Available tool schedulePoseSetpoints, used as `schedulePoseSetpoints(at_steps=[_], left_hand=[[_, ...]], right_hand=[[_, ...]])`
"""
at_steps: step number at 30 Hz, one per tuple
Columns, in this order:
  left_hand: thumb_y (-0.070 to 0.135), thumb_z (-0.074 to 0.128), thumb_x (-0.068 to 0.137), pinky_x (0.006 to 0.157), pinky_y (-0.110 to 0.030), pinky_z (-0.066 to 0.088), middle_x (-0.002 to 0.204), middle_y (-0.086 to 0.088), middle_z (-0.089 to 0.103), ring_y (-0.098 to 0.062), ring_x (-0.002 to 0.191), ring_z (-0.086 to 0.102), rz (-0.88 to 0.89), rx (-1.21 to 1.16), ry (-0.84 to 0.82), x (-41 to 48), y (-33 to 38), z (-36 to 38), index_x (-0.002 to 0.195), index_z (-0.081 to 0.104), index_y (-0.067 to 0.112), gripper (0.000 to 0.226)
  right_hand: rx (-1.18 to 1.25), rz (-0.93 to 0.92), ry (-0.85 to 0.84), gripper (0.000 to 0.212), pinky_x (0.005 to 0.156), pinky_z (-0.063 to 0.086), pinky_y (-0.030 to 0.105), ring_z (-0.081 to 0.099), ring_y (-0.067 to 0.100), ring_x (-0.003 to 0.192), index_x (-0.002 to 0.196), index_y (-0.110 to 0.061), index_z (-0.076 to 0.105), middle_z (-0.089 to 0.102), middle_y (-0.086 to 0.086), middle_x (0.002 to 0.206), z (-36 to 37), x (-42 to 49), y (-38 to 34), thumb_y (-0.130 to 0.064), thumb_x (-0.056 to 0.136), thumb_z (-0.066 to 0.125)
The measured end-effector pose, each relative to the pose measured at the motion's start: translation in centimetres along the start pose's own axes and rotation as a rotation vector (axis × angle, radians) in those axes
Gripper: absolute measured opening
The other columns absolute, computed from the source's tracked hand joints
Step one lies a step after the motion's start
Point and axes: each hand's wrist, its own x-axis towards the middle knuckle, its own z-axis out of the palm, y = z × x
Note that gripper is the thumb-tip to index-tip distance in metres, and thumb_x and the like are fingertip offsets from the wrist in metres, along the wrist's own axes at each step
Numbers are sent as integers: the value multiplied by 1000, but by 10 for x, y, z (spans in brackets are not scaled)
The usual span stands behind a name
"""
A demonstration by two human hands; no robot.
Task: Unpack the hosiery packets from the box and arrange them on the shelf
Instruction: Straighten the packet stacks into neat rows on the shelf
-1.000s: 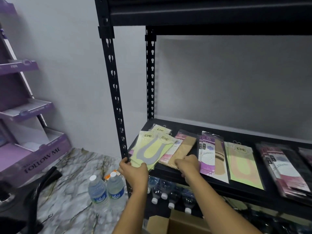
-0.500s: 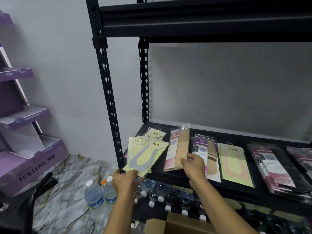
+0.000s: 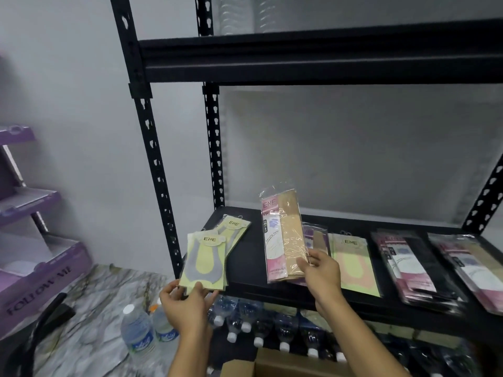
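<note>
The left hand (image 3: 187, 308) pinches the lower edge of a small stack of yellow packets (image 3: 204, 261) between thumb and fingers. Each of these packets shows a grey sock shape. The stack is in the air at the left front corner of the black shelf (image 3: 245, 268) and covers a part of the front post (image 3: 155, 159). A single yellow packet (image 3: 235, 229) lies on the shelf just behind it.

The right hand (image 3: 322, 270) grips a pink and beige packet (image 3: 281, 240) at its right edge and holds it raised and tilted over the shelf. This packet hides most of a purple packet (image 3: 313, 236) beside it.

Further right, a green packet (image 3: 353, 265), some pink and black packets (image 3: 408, 268) and the far-right packets (image 3: 468, 268) lie in a row on the shelf.

Under the shelf lie water bottles (image 3: 258, 325) with their white caps to the front. Two standing bottles (image 3: 138, 333) are on the marble floor (image 3: 95, 295). The cardboard box (image 3: 272, 367) is open at the bottom edge, between the forearms. A purple display stand (image 3: 40, 268) is at the left.
</note>
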Motion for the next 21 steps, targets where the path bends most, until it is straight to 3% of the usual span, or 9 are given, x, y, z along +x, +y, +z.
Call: schedulePoseSetpoints(at_steps=[4, 8, 12, 17, 19, 21], left_hand=[[-16, 59, 87, 54, -29, 61, 120, -29, 59, -44, 95, 67, 43, -52, -29, -13, -3, 5, 110, 42, 20, 46], [-14, 60, 87, 70, -33, 62, 129, -28, 53, -40, 101, 63, 32, -76, -115, -25, -7, 12, 114, 41, 18, 46], [-15, 61, 86, 82, -41, 59, 132, -21, 54, -36, 110, 63, -18, -104, -224, -40, -12, 23, 124, 44, 16, 51], [-16, 58, 88, 91, -46, 55, 140, -13, 53, -35, 112, 63, -69, -93, -389, -66, -15, 38, 136, 48, 12, 57], [-14, 58, 88, 87, -43, 57, 136, -11, 55, -32, 105, 68, -80, -76, -436, -76, -15, 43, 134, 50, 17, 56], [-13, 57, 88, 86, -41, 57, 132, -12, 57, -32, 98, 71, -96, -81, -478, -86, -15, 48, 130, 49, 22, 56]], right_hand=[[25, -6, -11, 23, 83, 56, 36, 66, 17, 88, 107, -12, 65, 68, 2, 98, -18, -5, -1, -5, 86, 68], [86, -29, 8, 25, 68, 47, 17, 62, 3, 82, 98, -23, 62, 65, -9, 90, -39, -11, 0, -3, 85, 69], [102, -39, 26, 26, 78, 47, 21, 63, 9, 92, 109, -15, 66, 68, -4, 97, -61, -17, -3, -8, 84, 71], [142, -74, 59, 35, 75, 43, 15, 58, -1, 88, 117, -11, 63, 63, -12, 93, -92, -22, -7, -9, 84, 71], [146, -87, 68, 35, 71, 41, 12, 56, -4, 86, 117, -12, 62, 62, -15, 93, -105, -24, -10, -11, 84, 72], [148, -93, 77, 37, 79, 45, 18, 60, 4, 91, 119, -12, 61, 65, -8, 100, -117, -27, -13, -13, 83, 72]])
